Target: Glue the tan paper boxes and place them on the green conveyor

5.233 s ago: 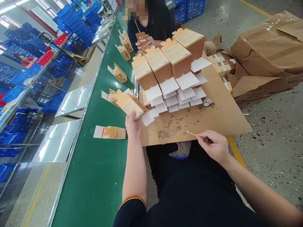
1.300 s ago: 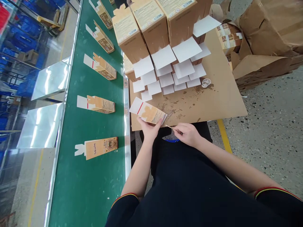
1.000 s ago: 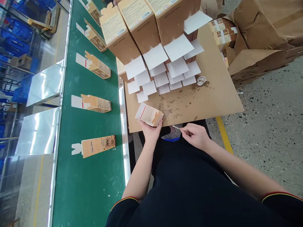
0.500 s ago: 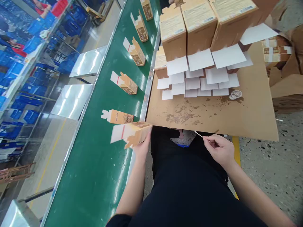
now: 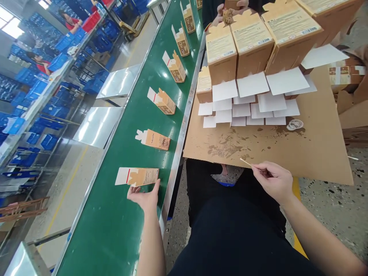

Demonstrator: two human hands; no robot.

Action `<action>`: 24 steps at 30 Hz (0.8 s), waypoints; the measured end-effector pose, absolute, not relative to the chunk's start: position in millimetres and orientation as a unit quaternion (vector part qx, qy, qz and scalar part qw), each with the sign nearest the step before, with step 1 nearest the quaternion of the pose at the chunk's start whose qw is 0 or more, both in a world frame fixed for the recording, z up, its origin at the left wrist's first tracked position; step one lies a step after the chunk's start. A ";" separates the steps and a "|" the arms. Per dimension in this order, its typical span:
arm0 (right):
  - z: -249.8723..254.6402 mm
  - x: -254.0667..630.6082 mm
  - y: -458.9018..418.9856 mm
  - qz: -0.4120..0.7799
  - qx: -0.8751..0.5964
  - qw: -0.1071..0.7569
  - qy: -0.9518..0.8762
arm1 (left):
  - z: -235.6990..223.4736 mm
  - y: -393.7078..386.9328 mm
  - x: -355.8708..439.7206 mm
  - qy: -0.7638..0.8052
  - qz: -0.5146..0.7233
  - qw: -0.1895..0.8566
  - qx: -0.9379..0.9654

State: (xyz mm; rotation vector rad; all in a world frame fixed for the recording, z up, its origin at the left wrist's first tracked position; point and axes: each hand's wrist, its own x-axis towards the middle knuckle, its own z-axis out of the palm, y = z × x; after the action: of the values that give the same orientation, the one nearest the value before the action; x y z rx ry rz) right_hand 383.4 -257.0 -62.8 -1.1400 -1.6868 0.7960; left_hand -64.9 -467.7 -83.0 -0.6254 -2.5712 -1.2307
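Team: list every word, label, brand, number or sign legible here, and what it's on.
Nothing is clearly legible.
Near box at the left hand: fine print, too small to read.
Next box on the green belt: lettering beside a round picture, too small.
Boxes farther along: print on the sides, too small.
Stacked boxes: lines of print and barcode-like marks, too small.

I see the left hand (image 5: 145, 196) out, thumb and fingers spread apart; the right hand (image 5: 273, 180) pinches, forearm (image 5: 319, 232) slanting inward.
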 end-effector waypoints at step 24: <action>-34.6 398.1 -282.7 0.271 -0.495 0.537 -0.627 | -11.7 -37.0 46.8 -0.697 -0.490 -0.399 -0.338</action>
State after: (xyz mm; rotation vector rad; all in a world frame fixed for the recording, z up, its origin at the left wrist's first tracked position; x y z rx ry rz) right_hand 398.1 -282.7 -34.6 -1.1774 -1.4933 0.6447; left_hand 46.8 -37.0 -11.7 -1.4625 -3.0129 -2.1195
